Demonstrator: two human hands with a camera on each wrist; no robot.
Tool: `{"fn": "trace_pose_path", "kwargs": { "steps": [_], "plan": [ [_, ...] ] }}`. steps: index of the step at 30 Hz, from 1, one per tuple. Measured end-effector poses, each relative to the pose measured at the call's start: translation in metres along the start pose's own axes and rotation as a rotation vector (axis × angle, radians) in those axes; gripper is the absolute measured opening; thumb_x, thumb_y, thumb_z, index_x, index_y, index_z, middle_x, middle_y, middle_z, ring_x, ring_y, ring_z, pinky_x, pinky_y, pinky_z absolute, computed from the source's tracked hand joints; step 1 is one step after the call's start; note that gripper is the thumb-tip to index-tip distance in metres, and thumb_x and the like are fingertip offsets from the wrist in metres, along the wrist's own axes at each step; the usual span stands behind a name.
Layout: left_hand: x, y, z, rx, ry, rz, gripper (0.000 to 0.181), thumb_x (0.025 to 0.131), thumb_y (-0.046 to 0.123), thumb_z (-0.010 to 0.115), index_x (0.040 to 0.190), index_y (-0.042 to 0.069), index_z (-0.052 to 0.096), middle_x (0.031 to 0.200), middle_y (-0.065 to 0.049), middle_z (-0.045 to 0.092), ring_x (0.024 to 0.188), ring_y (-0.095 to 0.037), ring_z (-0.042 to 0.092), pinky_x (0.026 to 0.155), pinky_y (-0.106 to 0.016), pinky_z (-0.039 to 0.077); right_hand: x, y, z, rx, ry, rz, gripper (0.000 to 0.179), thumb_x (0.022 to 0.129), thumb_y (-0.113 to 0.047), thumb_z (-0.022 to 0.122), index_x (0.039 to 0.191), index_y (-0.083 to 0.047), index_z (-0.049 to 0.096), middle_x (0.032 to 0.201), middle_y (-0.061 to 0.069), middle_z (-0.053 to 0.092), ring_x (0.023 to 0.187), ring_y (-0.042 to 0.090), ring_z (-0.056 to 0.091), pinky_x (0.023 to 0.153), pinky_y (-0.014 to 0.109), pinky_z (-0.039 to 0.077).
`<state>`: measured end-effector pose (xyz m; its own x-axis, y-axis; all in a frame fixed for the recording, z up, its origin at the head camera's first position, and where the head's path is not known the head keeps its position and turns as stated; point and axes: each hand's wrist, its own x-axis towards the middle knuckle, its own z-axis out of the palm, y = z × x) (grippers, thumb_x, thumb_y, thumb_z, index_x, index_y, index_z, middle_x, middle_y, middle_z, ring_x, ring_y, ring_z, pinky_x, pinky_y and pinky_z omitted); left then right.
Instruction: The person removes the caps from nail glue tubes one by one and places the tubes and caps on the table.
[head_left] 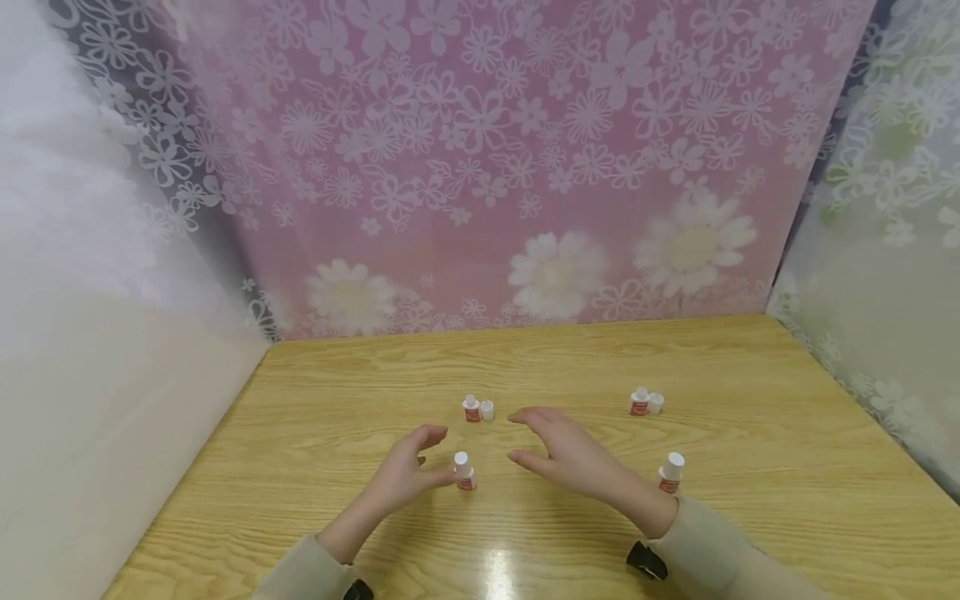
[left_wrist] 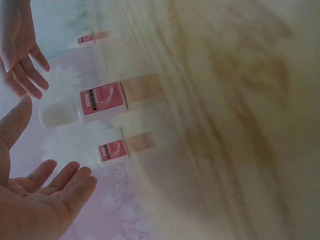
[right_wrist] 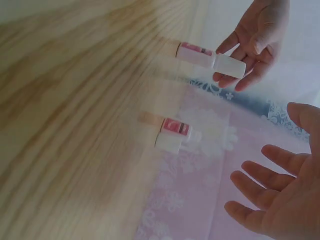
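A person's left hand (head_left: 405, 477) and right hand (head_left: 576, 457) hovered above a wood-grain table (head_left: 337, 375), each grip wide and holding nothing. One capped bottle (head_left: 467, 482) stood upright, apparently to keep its white top (head_left: 461, 458) within easy reach; behind it, an uncapped bottle (head_left: 472, 412) stood with a loose cap (head_left: 487, 411) alongside, likely to keep the pair together. The capped bottle was between the hands, just beside the left thumb (head_left: 441, 478).

bright glare on the tabletop (head_left: 497, 533), wrist views dimmer and hazy
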<state>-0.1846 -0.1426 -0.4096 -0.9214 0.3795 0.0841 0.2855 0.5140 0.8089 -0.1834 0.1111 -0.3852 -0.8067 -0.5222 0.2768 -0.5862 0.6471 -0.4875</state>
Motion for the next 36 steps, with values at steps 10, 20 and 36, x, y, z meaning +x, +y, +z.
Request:
{"fn": "trace_pose_path", "kwargs": {
  "steps": [10,20,36],
  "plan": [
    [0.005,-0.017,0.004,-0.274,-0.099,-0.106,0.059,0.071,0.013,0.075,0.116,-0.012,0.046,0.115,-0.025,0.050,0.107,-0.038,0.047,0.086,-0.045,0.039,0.027,-0.006,0.023,0.247,-0.092,-0.016,0.036,0.084,-0.026,0.062,0.112,-0.004,0.056,0.111,0.011,0.057,0.099,0.024,0.052,0.081,0.041,0.042],
    [0.012,-0.021,0.013,-0.316,-0.133,-0.149,0.033,0.070,0.001,0.072,0.100,-0.007,0.058,0.092,-0.014,0.064,0.087,-0.024,0.060,0.077,-0.037,0.044,0.049,-0.014,0.042,0.255,-0.164,-0.048,0.030,0.076,-0.016,0.070,0.100,-0.001,0.061,0.098,0.008,0.062,0.090,0.024,0.057,0.075,0.034,0.045],
    [0.016,-0.009,0.019,-0.247,-0.122,-0.130,0.015,0.071,0.000,0.071,0.082,-0.007,0.062,0.079,-0.008,0.065,0.073,-0.012,0.059,0.069,-0.027,0.045,0.056,-0.024,0.050,0.194,-0.221,-0.050,0.009,0.074,-0.007,0.068,0.081,-0.011,0.064,0.076,-0.009,0.061,0.074,0.004,0.055,0.063,0.019,0.042]
  ]
}}
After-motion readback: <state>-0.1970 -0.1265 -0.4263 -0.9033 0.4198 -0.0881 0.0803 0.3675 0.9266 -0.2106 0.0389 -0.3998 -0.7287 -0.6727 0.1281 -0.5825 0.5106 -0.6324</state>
